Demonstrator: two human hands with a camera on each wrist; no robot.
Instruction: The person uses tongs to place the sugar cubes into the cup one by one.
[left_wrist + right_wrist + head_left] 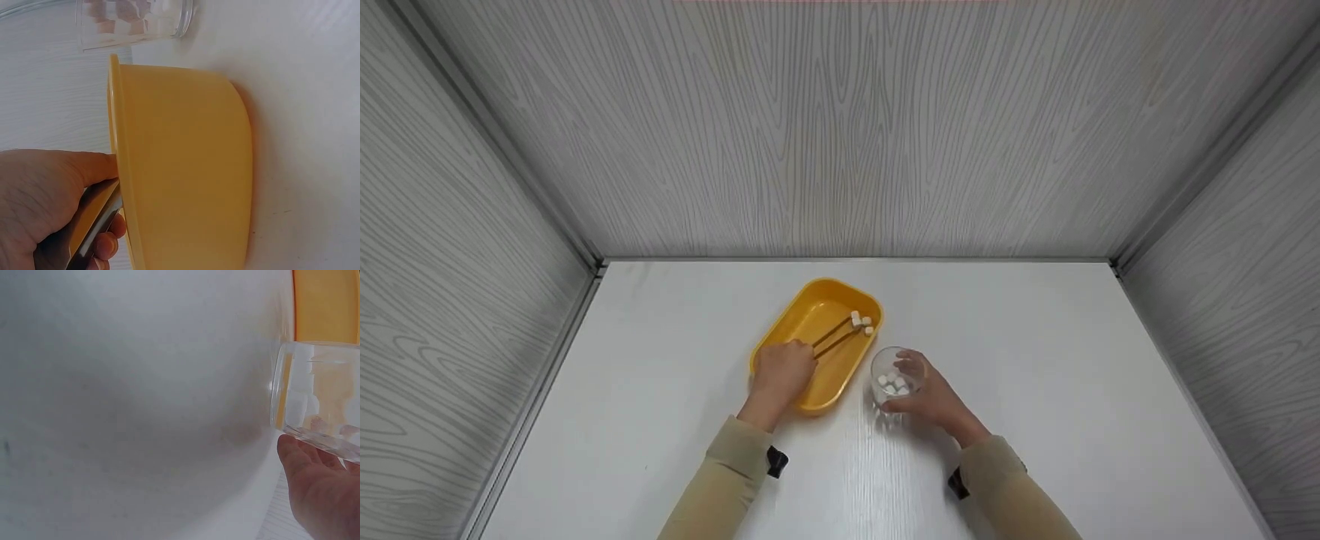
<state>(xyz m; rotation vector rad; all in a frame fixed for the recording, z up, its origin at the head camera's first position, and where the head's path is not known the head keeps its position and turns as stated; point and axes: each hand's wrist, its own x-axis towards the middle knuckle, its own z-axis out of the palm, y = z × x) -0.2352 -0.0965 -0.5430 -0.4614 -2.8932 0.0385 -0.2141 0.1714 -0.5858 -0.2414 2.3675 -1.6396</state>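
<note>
My left hand [785, 370] grips tongs [831, 333], my right hand [934, 394] a glass [891, 363] containing white cubes [893, 385]. About 4 remain in the tray [826, 382].

A back wall [840, 127] and two side walls [450, 255] show grey wood grain. Grey strips [529, 180] line their corners. A white tabletop [1072, 352] spreads between them, faintly glossy

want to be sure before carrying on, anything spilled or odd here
Nothing looks spilled: the visible small white cubes are inside the yellow rectangular tray or clear round cup. Only tiny dark specks beside the tray look slightly odd, marking the white tabletop.
</note>
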